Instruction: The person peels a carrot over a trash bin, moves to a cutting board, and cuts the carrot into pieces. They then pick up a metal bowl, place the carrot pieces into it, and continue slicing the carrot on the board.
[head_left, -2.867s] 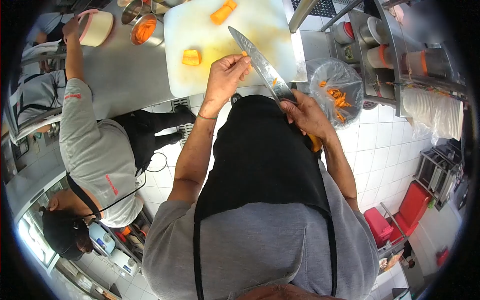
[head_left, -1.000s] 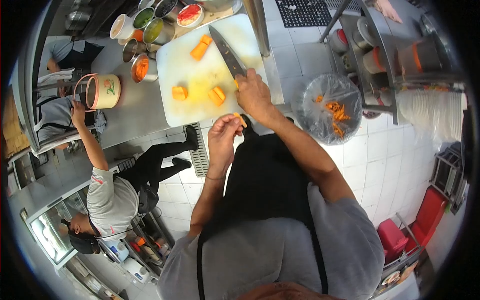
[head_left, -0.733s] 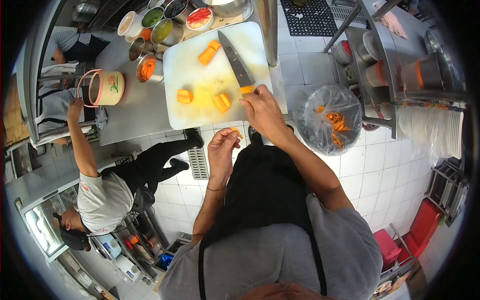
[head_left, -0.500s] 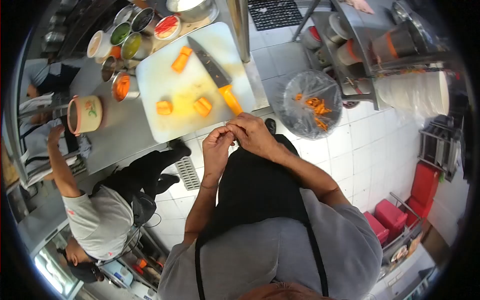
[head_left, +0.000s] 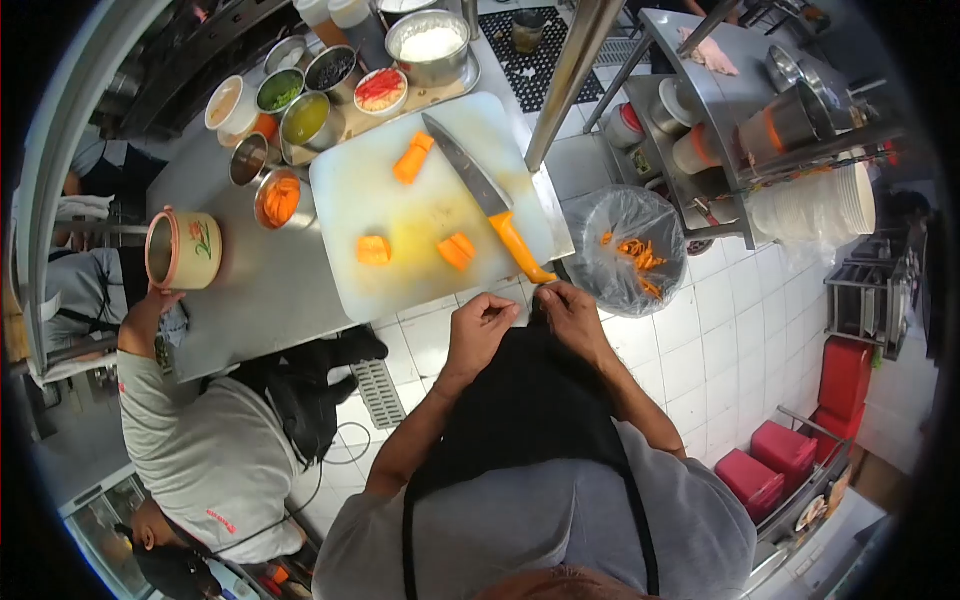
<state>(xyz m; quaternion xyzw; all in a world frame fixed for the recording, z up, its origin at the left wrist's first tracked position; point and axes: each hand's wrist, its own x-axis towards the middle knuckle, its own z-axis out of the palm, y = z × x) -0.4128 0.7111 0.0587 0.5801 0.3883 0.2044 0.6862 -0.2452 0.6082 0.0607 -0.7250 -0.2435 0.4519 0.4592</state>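
Observation:
My left hand [head_left: 482, 333] is closed in front of the black apron [head_left: 530, 400], its fingertips pinched together. Beside it, a small gap away, my right hand [head_left: 573, 318] is closed too; whatever either might hold is hidden. Just past the right fingers lies the orange handle of a large knife [head_left: 480, 183], its blade pointing away across the white cutting board [head_left: 350, 195]. On the board are thick orange pieces that look like carrot: a longer one [head_left: 413, 157], a short block [head_left: 374, 250] and a split block [head_left: 456, 251].
Left of the board stand a steel pot of orange slices [head_left: 281, 200] and several ingredient tubs [head_left: 312, 120]. A co-worker's hand [head_left: 155, 303] touches a cream pot with a pink rim [head_left: 185, 250]. On the right, a lined bin [head_left: 610, 205] holds orange peelings; steel shelves [head_left: 690, 170] stand beyond.
My hands have come apart from where they met, the right one moving to the right. The view has shifted. The co-worker's hand has come to the cream pot.

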